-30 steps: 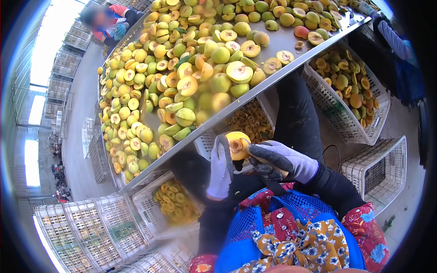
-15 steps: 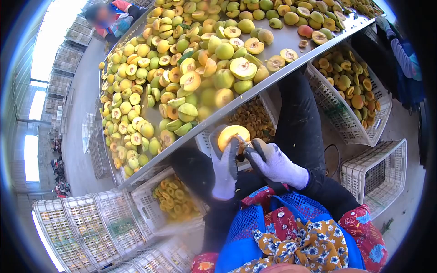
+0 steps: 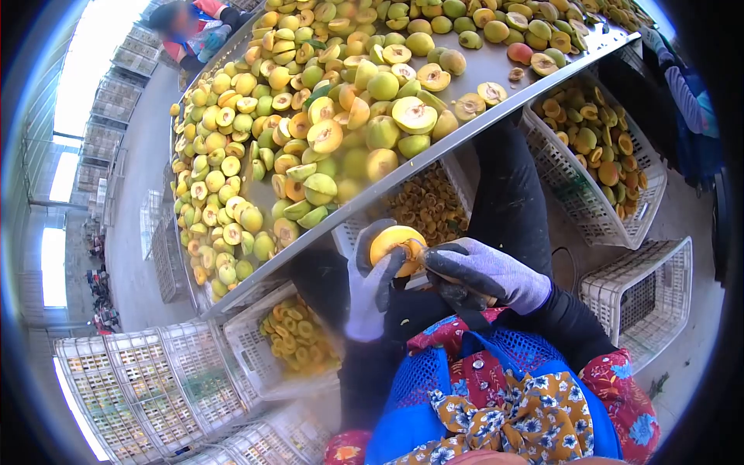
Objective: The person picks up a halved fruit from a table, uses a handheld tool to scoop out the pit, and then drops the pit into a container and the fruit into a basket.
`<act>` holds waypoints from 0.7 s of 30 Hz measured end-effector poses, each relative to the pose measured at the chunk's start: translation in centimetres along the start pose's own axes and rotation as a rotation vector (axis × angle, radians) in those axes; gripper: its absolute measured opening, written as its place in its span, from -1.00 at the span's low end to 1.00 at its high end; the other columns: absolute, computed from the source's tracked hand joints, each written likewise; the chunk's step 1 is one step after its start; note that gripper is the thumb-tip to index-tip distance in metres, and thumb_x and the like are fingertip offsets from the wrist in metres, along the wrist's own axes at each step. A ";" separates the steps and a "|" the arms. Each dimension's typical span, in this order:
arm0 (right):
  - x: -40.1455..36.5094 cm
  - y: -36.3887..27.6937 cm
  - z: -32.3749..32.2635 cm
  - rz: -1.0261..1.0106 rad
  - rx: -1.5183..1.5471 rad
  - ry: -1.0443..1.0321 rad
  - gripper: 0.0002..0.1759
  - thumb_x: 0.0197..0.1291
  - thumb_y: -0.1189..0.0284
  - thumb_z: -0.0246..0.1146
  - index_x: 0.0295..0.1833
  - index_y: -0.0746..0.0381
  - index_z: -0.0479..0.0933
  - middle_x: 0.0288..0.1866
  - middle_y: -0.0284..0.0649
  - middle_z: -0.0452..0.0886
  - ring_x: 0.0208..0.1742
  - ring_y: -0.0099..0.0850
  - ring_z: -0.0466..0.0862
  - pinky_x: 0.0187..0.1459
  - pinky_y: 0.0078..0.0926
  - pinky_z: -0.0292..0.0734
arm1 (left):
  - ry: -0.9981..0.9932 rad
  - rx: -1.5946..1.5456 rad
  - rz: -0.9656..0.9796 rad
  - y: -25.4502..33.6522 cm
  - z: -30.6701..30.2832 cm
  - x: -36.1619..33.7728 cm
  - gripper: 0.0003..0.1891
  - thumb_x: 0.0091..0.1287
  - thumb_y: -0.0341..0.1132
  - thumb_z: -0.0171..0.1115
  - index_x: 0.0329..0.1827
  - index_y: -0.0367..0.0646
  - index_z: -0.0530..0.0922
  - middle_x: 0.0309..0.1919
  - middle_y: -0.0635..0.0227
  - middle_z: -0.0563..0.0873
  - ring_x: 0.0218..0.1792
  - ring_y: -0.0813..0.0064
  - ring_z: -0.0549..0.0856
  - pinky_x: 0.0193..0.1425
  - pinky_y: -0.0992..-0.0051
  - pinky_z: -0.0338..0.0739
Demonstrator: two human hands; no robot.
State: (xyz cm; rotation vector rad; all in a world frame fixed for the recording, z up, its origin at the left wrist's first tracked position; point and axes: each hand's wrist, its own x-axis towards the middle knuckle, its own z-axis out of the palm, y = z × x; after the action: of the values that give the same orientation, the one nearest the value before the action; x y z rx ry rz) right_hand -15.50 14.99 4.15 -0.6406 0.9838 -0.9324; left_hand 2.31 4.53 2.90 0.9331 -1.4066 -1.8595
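Observation:
My left hand [image 3: 366, 291], in a pale glove with dark fingers, holds a yellow peach half [image 3: 389, 246], its cut face up and the thumb on it. Beside it, my right hand [image 3: 496, 273], gloved alike, is closed on a small pitting tool [image 3: 419, 254]. The tool's thin, curved metal end is at the right edge of the peach half; the fingers hide most of the handle. Below my hands stands a crate of brown pits and scraps [image 3: 431, 203].
A metal table [image 3: 496, 74] heaped with halved peaches [image 3: 232, 167] stretches in front. Crates of peach halves stand at lower left [image 3: 298, 337] and right [image 3: 593, 147]; another crate [image 3: 635, 298] lies at far right. Co-workers are at upper left [image 3: 203, 39] and right [image 3: 694, 108].
My right hand has shifted slightly right and turned, its fingers now stretched further over the tool. The left hand has tilted the peach half a little, its thumb moving across the cut face.

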 end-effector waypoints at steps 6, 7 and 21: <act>1.2 2.3 0.9 -0.469 -0.767 0.293 -0.57 0.47 0.10 0.07 -0.25 0.27 0.50 -0.51 -0.37 0.53 -0.56 -0.52 0.55 -0.46 -0.49 0.46 | 0.049 0.905 0.370 1.3 1.0 -0.4 -0.57 0.20 -0.42 0.36 0.15 -0.28 0.54 -0.06 0.32 0.69 -0.06 0.45 0.70 0.03 0.43 0.61; 1.0 2.3 1.1 -0.328 -0.590 0.261 -0.57 0.46 0.10 0.08 -0.26 0.27 0.50 -0.51 -0.37 0.52 -0.57 -0.53 0.54 -0.48 -0.50 0.45 | 0.012 0.706 0.250 1.0 0.3 0.2 -0.59 0.20 -0.42 0.36 0.12 -0.29 0.56 -0.07 0.32 0.70 -0.08 0.46 0.70 0.03 0.45 0.61; 2.6 4.3 4.5 -0.396 -0.816 0.575 -0.77 0.41 0.32 0.15 -0.14 0.29 0.43 -0.48 0.05 0.60 -0.36 -0.04 0.70 -0.47 -0.06 0.50 | 0.239 -0.024 0.134 -1.7 1.1 0.3 -0.72 0.31 -0.44 0.22 0.06 -0.30 0.52 -0.09 0.28 0.63 -0.09 0.48 0.63 0.06 0.48 0.56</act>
State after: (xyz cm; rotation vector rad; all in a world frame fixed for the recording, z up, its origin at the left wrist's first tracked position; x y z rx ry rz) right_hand -9.32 14.94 1.57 -1.3262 1.8315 -1.0760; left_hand 1.10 5.28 1.41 0.9881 -1.2665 -1.6058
